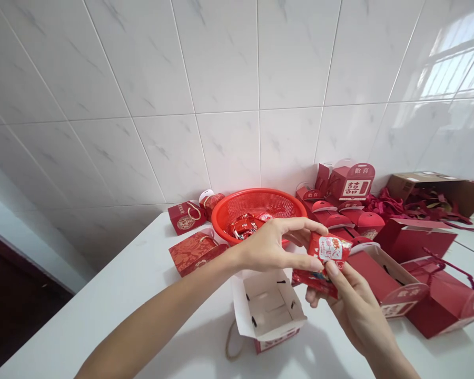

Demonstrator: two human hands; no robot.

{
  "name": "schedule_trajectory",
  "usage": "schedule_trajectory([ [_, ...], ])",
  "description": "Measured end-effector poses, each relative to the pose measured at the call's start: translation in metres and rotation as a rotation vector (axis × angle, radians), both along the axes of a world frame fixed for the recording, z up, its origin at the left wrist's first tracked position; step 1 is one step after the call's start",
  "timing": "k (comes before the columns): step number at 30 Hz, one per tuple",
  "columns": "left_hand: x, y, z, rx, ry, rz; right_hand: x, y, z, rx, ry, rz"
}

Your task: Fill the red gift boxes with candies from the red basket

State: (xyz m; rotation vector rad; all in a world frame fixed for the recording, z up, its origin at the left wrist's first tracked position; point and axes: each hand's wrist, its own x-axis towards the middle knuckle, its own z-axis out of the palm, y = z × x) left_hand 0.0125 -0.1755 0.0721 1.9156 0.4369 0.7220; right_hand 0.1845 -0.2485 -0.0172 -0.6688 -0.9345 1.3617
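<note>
Between my two hands is a shiny red snack packet point(330, 248) with a white label. My left hand point(274, 245) grips its left side, thumb and fingers bent around the edge. From below, my right hand point(349, 292) pinches it with the thumb on top. Part of another red wrapper shows beneath the first packet, partly hidden by my fingers. An opened gift box point(272, 305) with a white inside stands just below my hands, its flaps spread and a cord loop at its left. Behind my left hand, a red plastic basket point(260, 196) holds several red-wrapped packets point(244, 225).
Closed red boxes point(186, 217) stand left of the basket. Several more red boxes point(353, 181) are piled at the right, some with rope handles. A cardboard box point(430, 181) with dark red ribbons lies at the far right. A tiled wall point(229, 147) bounds the white table point(142, 295).
</note>
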Motion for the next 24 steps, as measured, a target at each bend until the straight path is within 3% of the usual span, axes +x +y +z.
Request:
schedule_trajectory([
  [2,-0.009,0.009,0.009,-0.011,-0.037,0.022,0.002,0.0,0.002,0.016,-0.016,-0.061],
  [5,-0.031,0.038,0.018,0.018,-0.008,0.187,0.006,-0.002,0.005,0.054,-0.01,-0.12],
  [8,-0.053,0.074,0.013,0.06,0.428,0.333,0.008,-0.004,0.006,0.056,0.016,-0.125],
  [11,-0.064,0.103,-0.006,0.051,1.041,0.314,0.008,-0.005,0.004,0.052,0.033,-0.126],
  [13,-0.063,0.115,-0.022,0.05,1.207,0.314,0.008,-0.004,0.003,0.06,0.038,-0.125],
  [17,-0.061,0.128,-0.044,0.114,1.221,0.384,0.009,0.001,0.001,0.068,0.034,-0.14],
  [24,-0.073,0.137,-0.055,0.15,1.201,0.454,0.01,0.001,0.002,-0.006,0.033,-0.231],
])
